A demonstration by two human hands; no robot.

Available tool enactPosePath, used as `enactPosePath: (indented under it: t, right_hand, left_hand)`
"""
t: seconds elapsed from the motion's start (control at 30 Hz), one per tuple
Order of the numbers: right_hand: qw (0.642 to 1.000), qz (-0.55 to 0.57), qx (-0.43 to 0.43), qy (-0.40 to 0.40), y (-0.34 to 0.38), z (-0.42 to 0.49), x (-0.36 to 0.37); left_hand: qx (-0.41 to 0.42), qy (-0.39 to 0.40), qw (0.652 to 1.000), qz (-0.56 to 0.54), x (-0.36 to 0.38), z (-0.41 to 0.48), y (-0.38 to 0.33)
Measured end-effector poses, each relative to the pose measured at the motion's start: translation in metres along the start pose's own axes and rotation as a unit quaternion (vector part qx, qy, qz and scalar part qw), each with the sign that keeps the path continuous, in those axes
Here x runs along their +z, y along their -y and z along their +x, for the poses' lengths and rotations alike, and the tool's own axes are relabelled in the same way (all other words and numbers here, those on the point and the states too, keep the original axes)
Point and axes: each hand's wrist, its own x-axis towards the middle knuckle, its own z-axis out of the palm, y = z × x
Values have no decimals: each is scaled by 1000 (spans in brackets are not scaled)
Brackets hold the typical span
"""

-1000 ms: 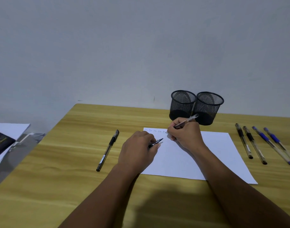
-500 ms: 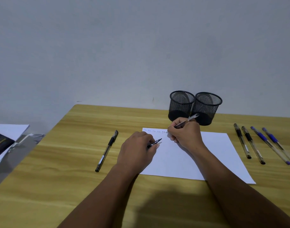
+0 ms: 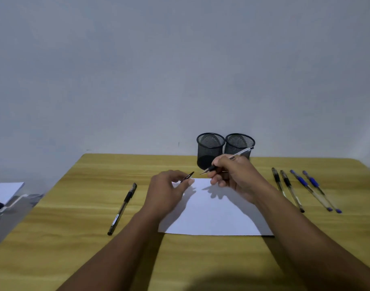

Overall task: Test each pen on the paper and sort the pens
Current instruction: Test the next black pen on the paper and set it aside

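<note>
— Lifting off the sheet, is it, that right hand (image 3: 236,177)?

— Yes. A second ago its pen (image 3: 242,152) had the tip down at the far left corner of the paper (image 3: 217,215). Now the tip hangs clear above that corner and points left, and the clear barrel slants up and back across the front of the right mesh cup (image 3: 238,143).

— And the grip?

— Unchanged: fingers curled round the dark grip section, close to the tip.

— The left hand (image 3: 165,194)?

— It pinches the black cap (image 3: 187,177) between thumb and fingertips, as before. The hand has moved a little toward the paper's far left corner, and the cap's end now faces the pen tip with a small gap between them.

— Any marks on the paper?

— Faint ones showed along its far edge earlier; I cannot make them out now, as the hands and their shadows cover that corner.

— What about the rest of the table (image 3: 75,238)?

— Nothing else has shifted. The left mesh cup (image 3: 209,152) stands touching the right one near the far edge, behind the paper. One black pen (image 3: 122,208) lies alone left of the paper. Near the right edge lie two black-grip pens (image 3: 290,193) and, just beyond them, two blue-grip pens (image 3: 310,191), all roughly parallel.
</note>
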Motion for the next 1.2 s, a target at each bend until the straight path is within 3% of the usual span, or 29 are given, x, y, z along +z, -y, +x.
enactPosePath:
  t: [0.3, 0.77, 0.87, 0.97, 1.13, 1.2]
  right_hand:
    - [998, -21, -51, -44, 12, -31, -28]
    - [982, -166, -81, -31, 2, -39, -64]
    - [973, -211, -83, -51, 14, -41, -76]
    - [977, -174, -89, -91, 35, -46, -101]
    - [910, -415, -13, -4, 53, -57, -144]
    - [874, -486, -15, -18, 50, -58, -156]
  left_hand:
    - [20, 67, 993, -98, 30, 4, -46]
    - [68, 118, 990, -36, 61, -3, -62]
    - [61, 109, 991, -57, 72, 0, -67]
    - [56, 102, 992, -52, 89, 2, -67]
    - [63, 61, 996, -6, 121, -3, -70]
    - [65, 59, 996, -2, 132, -2, -80]
